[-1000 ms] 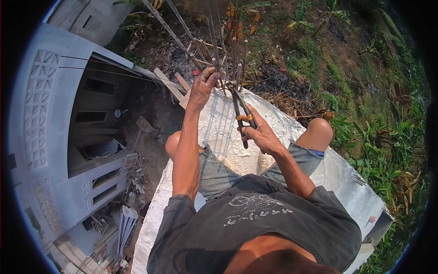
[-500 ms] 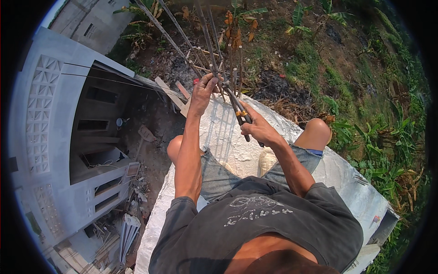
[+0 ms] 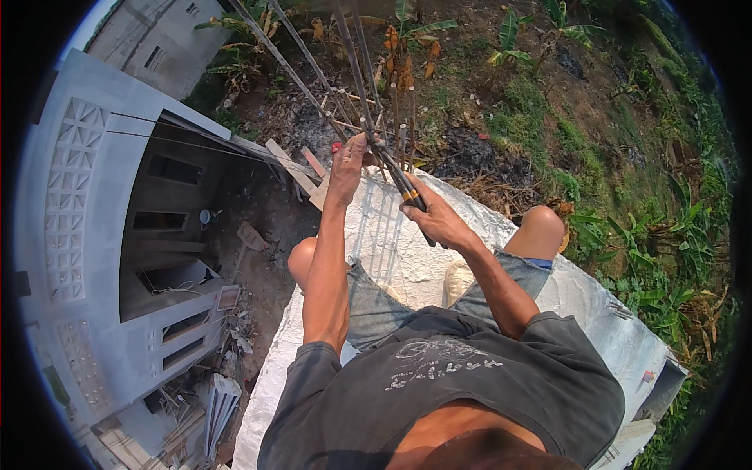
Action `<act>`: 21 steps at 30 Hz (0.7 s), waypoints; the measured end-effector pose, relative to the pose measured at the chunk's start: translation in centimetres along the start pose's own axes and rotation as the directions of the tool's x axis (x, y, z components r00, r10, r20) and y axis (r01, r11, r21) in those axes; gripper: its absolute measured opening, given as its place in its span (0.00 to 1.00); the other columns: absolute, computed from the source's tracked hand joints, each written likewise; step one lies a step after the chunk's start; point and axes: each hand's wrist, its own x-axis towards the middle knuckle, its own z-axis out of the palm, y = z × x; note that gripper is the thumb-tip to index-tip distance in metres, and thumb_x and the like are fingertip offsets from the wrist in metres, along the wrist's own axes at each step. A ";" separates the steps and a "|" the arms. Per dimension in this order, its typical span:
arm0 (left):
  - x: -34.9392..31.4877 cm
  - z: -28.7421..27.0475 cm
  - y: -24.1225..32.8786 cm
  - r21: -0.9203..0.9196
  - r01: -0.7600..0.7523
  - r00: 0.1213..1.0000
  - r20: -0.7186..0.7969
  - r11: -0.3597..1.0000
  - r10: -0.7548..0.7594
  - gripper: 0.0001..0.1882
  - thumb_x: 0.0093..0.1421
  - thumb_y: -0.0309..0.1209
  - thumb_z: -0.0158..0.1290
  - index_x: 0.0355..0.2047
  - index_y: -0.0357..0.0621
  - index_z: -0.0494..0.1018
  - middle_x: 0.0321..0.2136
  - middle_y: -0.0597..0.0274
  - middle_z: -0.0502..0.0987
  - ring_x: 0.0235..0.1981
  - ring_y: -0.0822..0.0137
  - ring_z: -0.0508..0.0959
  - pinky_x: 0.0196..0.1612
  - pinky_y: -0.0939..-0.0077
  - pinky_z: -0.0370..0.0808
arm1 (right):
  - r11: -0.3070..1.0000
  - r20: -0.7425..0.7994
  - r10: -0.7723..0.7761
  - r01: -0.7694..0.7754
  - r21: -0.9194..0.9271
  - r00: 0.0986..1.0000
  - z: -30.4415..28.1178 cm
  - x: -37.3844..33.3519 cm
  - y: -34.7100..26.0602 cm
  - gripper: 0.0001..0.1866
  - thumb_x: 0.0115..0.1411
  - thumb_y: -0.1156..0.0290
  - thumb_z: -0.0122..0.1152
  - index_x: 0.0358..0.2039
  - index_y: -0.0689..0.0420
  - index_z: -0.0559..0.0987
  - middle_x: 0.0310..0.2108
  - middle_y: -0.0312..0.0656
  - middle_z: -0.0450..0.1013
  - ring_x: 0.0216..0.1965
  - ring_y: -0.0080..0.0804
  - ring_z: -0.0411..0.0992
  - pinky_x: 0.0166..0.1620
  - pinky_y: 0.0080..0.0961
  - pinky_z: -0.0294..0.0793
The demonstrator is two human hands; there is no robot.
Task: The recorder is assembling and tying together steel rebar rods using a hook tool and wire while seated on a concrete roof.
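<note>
My right hand [image 3: 440, 213] is closed round the black handles of a pair of pincers [image 3: 402, 184], which have yellow bands. The handles lie close together, and the jaws reach up-left to an upright steel reinforcing bar [image 3: 356, 74]. Just left of the jaws, my left hand [image 3: 346, 168] is closed against that bar with thumb and fingers; the fingertips are partly hidden. More long bars [image 3: 301, 74] lean up to the left, with short cross pieces between them. Several shorter bar ends [image 3: 411, 129] stand to the right of the jaws.
I sit on a rough white concrete ledge [image 3: 384, 251], knees apart. Beyond its left edge the ground drops to rubble beside a pale building [image 3: 94, 258]. Wooden boards [image 3: 291, 163] lie at the ledge's far left corner. Planted sloping ground [image 3: 533, 117] spreads beyond and to the right.
The pincers' handles have come together in my right hand, which has shifted slightly left. My left hand stays at the bar, a little lower.
</note>
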 end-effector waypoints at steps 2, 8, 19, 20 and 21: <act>-0.1 -0.1 0.0 0.002 0.014 1.000 0.003 1.000 -0.014 0.24 0.69 0.48 0.42 0.47 0.41 0.75 0.35 0.65 0.78 0.32 0.74 0.77 0.39 0.77 0.75 | 0.999 -0.015 0.023 -0.023 -0.041 1.000 0.4 0.0 0.3 0.36 0.64 0.66 0.53 0.69 0.49 0.51 0.40 0.43 0.70 0.35 0.31 0.70 0.42 0.34 0.71; -1.5 1.8 0.3 0.011 -0.038 0.990 -0.138 0.999 0.039 0.23 0.69 0.48 0.42 0.51 0.42 0.72 0.38 0.66 0.76 0.35 0.73 0.77 0.39 0.76 0.75 | 0.956 0.016 0.055 -0.058 0.288 0.998 1.9 -0.3 0.4 0.27 0.68 0.59 0.50 0.62 0.56 0.58 0.29 0.36 0.69 0.26 0.23 0.71 0.30 0.23 0.73; -4.3 5.3 0.7 -0.628 0.409 0.913 0.280 0.663 -0.298 0.26 0.60 0.54 0.55 0.39 0.40 0.71 0.27 0.60 0.78 0.30 0.66 0.81 0.37 0.73 0.81 | -0.012 0.514 -0.316 -0.545 0.838 0.797 3.1 1.7 6.7 0.20 0.64 0.47 0.53 0.42 0.51 0.69 0.23 0.28 0.64 0.19 0.15 0.63 0.22 0.17 0.67; -3.5 6.2 0.6 -0.513 0.381 0.924 0.172 0.769 -0.342 0.21 0.62 0.50 0.53 0.29 0.44 0.70 0.19 0.66 0.73 0.22 0.69 0.79 0.28 0.75 0.80 | -0.033 0.517 -0.298 -0.550 0.835 0.802 3.2 1.9 7.1 0.20 0.66 0.48 0.50 0.42 0.54 0.70 0.22 0.28 0.66 0.15 0.15 0.63 0.19 0.16 0.70; -3.4 6.3 0.4 -0.518 0.379 0.924 0.163 0.767 -0.346 0.21 0.62 0.50 0.53 0.29 0.44 0.70 0.19 0.66 0.73 0.22 0.69 0.79 0.28 0.75 0.80 | -0.033 0.526 -0.296 -0.559 0.828 0.797 3.1 1.7 6.7 0.20 0.66 0.48 0.50 0.42 0.54 0.70 0.22 0.28 0.66 0.15 0.15 0.63 0.19 0.16 0.70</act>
